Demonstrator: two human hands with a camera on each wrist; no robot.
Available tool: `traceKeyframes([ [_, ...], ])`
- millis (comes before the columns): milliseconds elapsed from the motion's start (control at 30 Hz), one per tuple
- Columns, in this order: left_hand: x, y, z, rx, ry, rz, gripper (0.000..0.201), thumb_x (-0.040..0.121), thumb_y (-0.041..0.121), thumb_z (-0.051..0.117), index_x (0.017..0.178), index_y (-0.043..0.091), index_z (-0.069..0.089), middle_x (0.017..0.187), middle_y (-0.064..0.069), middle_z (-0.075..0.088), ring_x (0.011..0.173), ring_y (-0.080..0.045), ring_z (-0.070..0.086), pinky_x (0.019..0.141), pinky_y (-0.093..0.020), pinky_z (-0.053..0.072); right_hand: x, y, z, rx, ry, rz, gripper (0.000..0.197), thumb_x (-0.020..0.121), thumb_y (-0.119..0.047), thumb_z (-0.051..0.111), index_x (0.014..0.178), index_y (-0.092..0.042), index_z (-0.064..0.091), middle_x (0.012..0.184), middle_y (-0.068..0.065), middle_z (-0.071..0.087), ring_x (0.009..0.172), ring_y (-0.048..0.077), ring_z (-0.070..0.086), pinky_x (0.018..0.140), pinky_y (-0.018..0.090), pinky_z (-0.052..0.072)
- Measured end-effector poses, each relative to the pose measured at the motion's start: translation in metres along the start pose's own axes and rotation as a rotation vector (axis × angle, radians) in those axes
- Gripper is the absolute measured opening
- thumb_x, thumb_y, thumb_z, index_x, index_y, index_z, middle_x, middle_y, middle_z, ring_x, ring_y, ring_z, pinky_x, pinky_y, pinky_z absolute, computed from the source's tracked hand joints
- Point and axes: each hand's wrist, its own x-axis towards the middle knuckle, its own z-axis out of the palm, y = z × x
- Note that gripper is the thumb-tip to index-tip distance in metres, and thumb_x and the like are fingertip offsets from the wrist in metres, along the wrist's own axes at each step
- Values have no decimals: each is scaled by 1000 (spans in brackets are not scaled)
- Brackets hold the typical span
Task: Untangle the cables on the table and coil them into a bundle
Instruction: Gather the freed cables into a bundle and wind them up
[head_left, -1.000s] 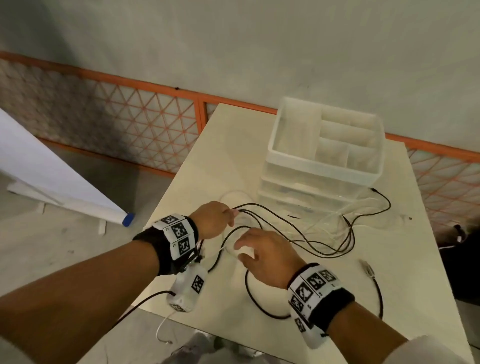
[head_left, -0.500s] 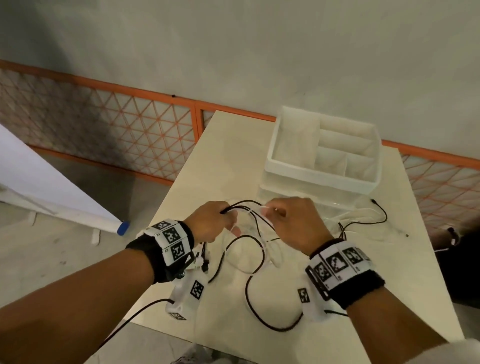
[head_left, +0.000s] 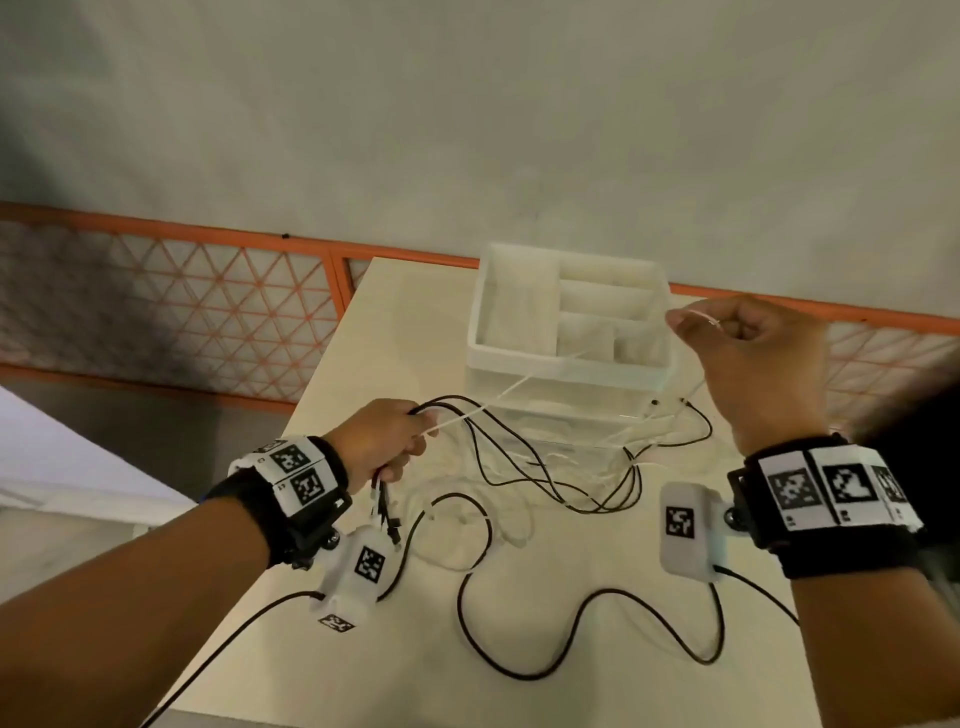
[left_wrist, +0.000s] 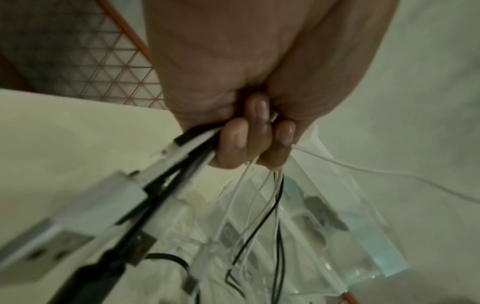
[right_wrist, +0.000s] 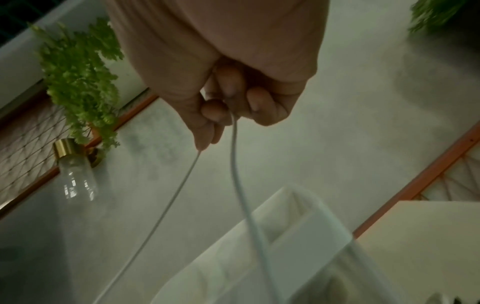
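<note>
Over the desk: both my hands are raised, a white cable stretched between them.
Left hand: grip closed round a bunch of black and white cables, plug ends hanging below my fist; the left wrist view shows fingers curled over them.
Right hand: higher, at the far right, grip pinching the white cable; both strands drop from my fingers.
Black cables: looped loose on the desk between my hands, one long curve near me.
Organiser box: white, with compartments, far side, just behind the tangle.
</note>
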Motion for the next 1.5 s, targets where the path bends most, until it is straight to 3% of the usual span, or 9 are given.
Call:
traceKeyframes([
  [100, 1, 8, -2, -120, 34, -14, 22, 102, 21, 48, 87, 6, 57, 53, 3, 35, 39, -8, 22, 34, -20, 20, 7, 19, -12, -153, -61, 66, 8, 85, -30, 78, 81, -24, 75, 68, -3, 67, 55, 0, 52, 56, 19, 43],
  [233, 1, 6, -4, -58, 39, 2, 21, 102, 20, 48, 88, 7, 57, 55, 0, 40, 40, -9, 24, 35, -20, 22, 1, 50, -16, -212, -45, 189, 36, 89, -41, 70, 78, -6, 73, 66, 18, 68, 57, 32, 59, 60, 37, 49],
  [333, -3, 4, -3, 185, -13, -9, 18, 98, 16, 51, 90, 4, 62, 66, -6, 68, 41, -12, 26, 38, -22, 23, -6, 37, -16, -108, -59, 142, 23, 92, -40, 69, 77, -24, 76, 60, 12, 66, 52, 24, 61, 56, 37, 51],
  [533, -11, 38, 19, -24, 62, 118, 16, 98, 13, 50, 88, 6, 61, 95, -13, 77, 40, -11, 26, 39, -22, 25, -38, -9, 7, 32, -670, 53, 17, 93, -13, 67, 87, -24, 79, 73, 7, 75, 58, 21, 67, 60, 32, 56],
  [700, -24, 76, 57, -180, -161, 274, 15, 100, 21, 51, 96, 11, 62, 97, -7, 75, 44, -10, 33, 43, -24, 28, -54, -24, 27, 86, -852, -4, 15, 87, -13, 68, 78, -16, 80, 62, -4, 71, 46, 10, 53, 54, 22, 46],
  [833, -27, 75, 77, -134, -271, 308, 18, 100, 17, 51, 84, 13, 59, 62, -1, 59, 47, -13, 34, 45, -27, 25, -43, -31, 16, 268, -722, -36, 19, 88, -1, 62, 82, -7, 79, 58, 1, 69, 40, 5, 44, 45, 18, 36],
  [967, -18, 57, 71, -131, -302, 286, 23, 104, 23, 44, 90, 10, 57, 70, -2, 47, 46, -11, 31, 46, -25, 28, -22, -21, -3, 438, -464, 23, 21, 79, -15, 59, 78, -7, 79, 71, 16, 74, 42, 18, 39, 44, 20, 31],
  [1233, -1, 41, 43, 81, -82, 267, 25, 96, 29, 60, 82, 9, 60, 59, 4, 42, 47, -11, 30, 43, -21, 29, 0, 16, -15, 208, -6, 30, 28, 93, -12, 67, 87, -38, 76, 91, -11, 79, 80, 1, 66, 78, 24, 51],
  [1500, -2, 35, 19, 160, -67, 235, 36, 91, 43, 63, 75, 10, 61, 61, 0, 51, 50, -12, 32, 46, -22, 29, 10, 63, -18, -58, 229, 214, 18, 95, -36, 65, 93, -20, 75, 87, -2, 72, 79, 17, 64, 80, 35, 52],
])
